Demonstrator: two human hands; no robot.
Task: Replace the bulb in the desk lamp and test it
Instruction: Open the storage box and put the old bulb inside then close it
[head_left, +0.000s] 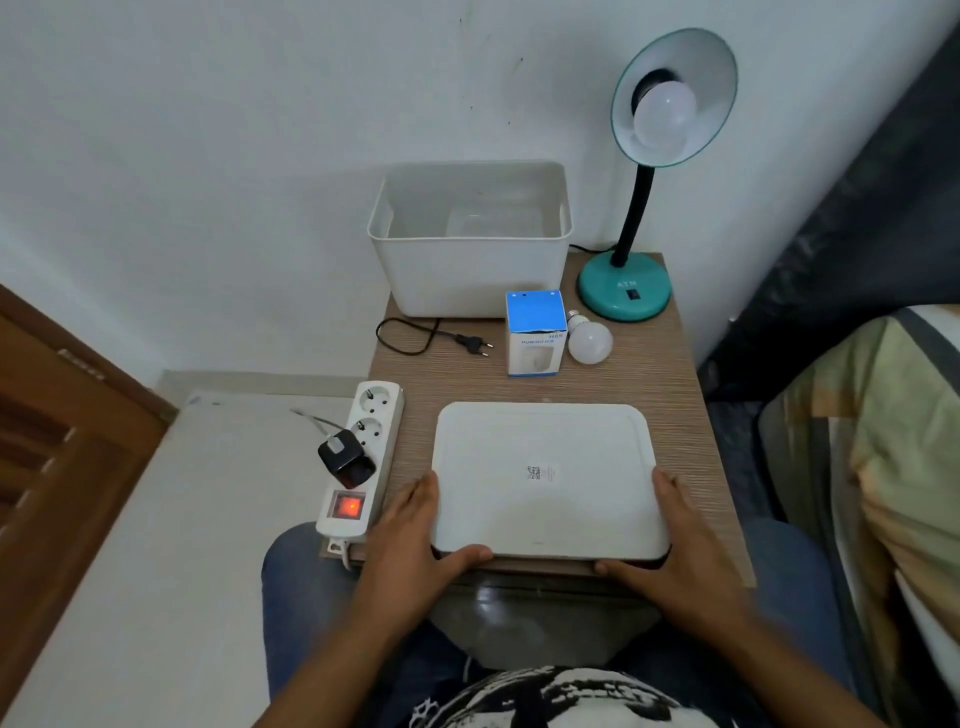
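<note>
A teal desk lamp (623, 291) stands at the table's back right, with a white bulb (665, 117) in its shade, unlit. Its black plug (474, 344) lies loose on the table, in no socket. A second white bulb (589, 340) lies beside a blue and white box (535, 332). A flat white lid (545, 478) lies at the front of the table. My left hand (415, 535) holds its left front corner, thumb along the front edge. My right hand (680, 545) holds its right front corner the same way.
An open white plastic bin (467, 275) stands at the back of the wooden table (675, 374). A white power strip (363, 457) with a glowing red switch and a black adapter lies along the left edge. A bed is on the right, a wooden door on the left.
</note>
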